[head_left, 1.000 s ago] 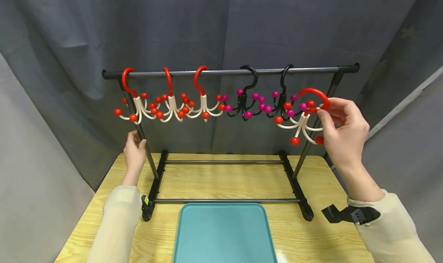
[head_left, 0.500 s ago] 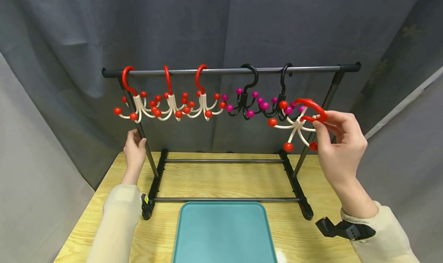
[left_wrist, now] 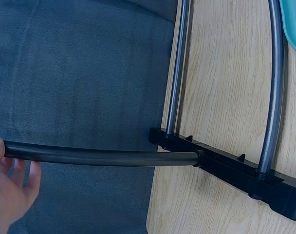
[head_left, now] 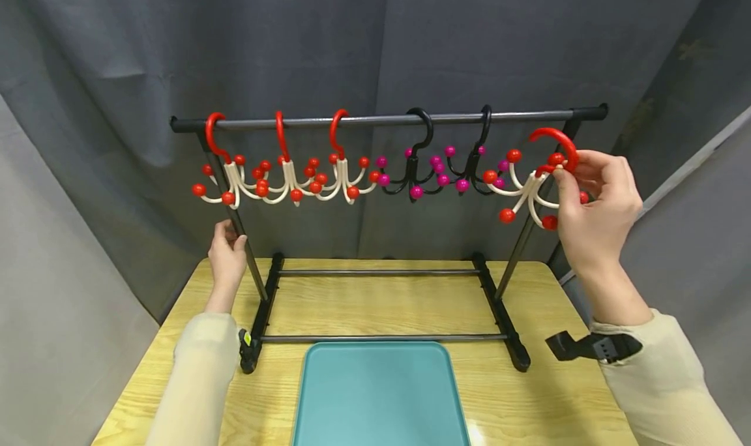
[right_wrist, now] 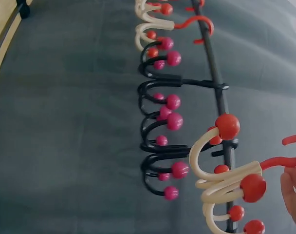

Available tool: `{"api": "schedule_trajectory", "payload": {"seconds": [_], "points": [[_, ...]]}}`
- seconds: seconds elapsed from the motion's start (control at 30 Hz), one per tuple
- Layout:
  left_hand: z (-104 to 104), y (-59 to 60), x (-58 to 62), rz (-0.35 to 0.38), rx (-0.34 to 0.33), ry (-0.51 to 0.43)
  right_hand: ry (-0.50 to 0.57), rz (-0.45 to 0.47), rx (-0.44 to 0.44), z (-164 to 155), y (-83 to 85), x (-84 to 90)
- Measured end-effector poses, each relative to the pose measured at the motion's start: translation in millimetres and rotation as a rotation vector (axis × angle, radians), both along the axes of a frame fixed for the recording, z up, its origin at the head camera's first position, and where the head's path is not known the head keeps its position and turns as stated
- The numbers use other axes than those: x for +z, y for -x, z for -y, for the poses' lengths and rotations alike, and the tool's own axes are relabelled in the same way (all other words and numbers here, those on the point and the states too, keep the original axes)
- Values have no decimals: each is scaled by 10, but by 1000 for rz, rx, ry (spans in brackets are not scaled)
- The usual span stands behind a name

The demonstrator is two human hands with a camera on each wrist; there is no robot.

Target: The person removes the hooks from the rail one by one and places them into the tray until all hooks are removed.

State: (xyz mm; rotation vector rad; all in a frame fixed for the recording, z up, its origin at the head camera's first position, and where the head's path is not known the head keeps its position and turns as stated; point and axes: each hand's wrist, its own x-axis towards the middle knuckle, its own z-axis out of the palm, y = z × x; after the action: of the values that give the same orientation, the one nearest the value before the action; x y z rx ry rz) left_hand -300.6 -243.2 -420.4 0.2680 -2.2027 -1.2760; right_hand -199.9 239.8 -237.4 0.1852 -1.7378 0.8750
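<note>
My right hand (head_left: 601, 205) pinches the red hook of a cream multi-arm hanger (head_left: 532, 188) with red balls on its arm ends. This hanger is off the bar, in front of the rack's right upright; in the right wrist view the same hanger (right_wrist: 231, 178) is close by. My left hand (head_left: 227, 253) grips the left upright (left_wrist: 104, 157) of a black metal rack, thumb on one side and fingers on the other. On the top bar (head_left: 375, 120) hang several cream hangers with red hooks, such as one (head_left: 343, 172) near the middle, and two black hangers (head_left: 412, 169) with magenta balls.
The rack's black feet (head_left: 507, 332) and low crossbars (head_left: 381, 338) stand on a wooden table (head_left: 375, 302). A teal tray (head_left: 381, 394) lies at the front, close to the front crossbar. Grey curtains (head_left: 364, 42) hang behind and at both sides.
My right hand first lowered the cream hanger and moved it left, then lifted it up and right. The black hanger nearest it has turned a little. My left hand stays on the upright.
</note>
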Motion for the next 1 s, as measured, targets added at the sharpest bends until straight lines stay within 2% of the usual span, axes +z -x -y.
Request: {"api": "schedule_trajectory", "payload": {"seconds": [0.13, 0.3, 0.43, 0.57, 0.9, 1.0], "points": [[-12, -15, -2, -7, -5, 4, -1, -23, 37, 77, -120, 26], [-13, -1, 2, -12, -6, 15, 15, 2, 202, 241, -267, -9], [-21, 10, -1, -18, -10, 17, 22, 53, 347, 340, -323, -109], [-24, 15, -10, -25, -8, 19, 10, 77, 441, 445, -343, -228], [-20, -4, -22, -34, -15, 16, -19, 157, 586, 706, -329, -578], [-6, -2, -17, -39, 2, 7, -16, 191, 612, 821, -298, -703]]}}
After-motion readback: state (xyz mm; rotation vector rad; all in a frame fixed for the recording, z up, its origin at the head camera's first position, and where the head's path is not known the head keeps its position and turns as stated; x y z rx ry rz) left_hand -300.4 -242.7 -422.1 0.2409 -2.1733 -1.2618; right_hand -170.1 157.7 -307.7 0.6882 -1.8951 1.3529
